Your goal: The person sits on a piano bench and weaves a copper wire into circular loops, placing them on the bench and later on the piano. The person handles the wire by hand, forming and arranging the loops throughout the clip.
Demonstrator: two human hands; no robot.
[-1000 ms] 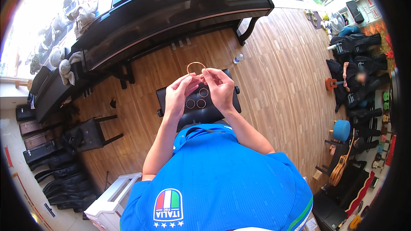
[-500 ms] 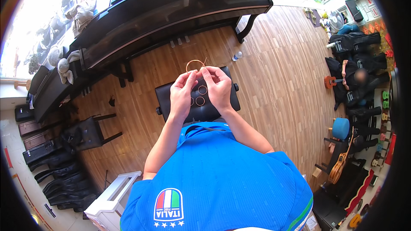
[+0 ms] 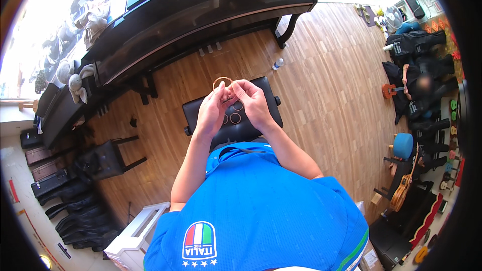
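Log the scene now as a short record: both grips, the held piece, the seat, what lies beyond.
left grip: pinches the copper-coloured loop
right grip: pinches the loop's right side
loop: upper arc visible, lower part hidden
black bench: three small rings on it, one partly covered by the left grip
beyond: bottle on the floor, black piano

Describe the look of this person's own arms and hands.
The left hand and right hand are ungloved, and both forearms are bare. The short blue sleeves belong to a football jersey bearing a green stripe on the right and a red, white and green shield-shaped crest above four white stars.
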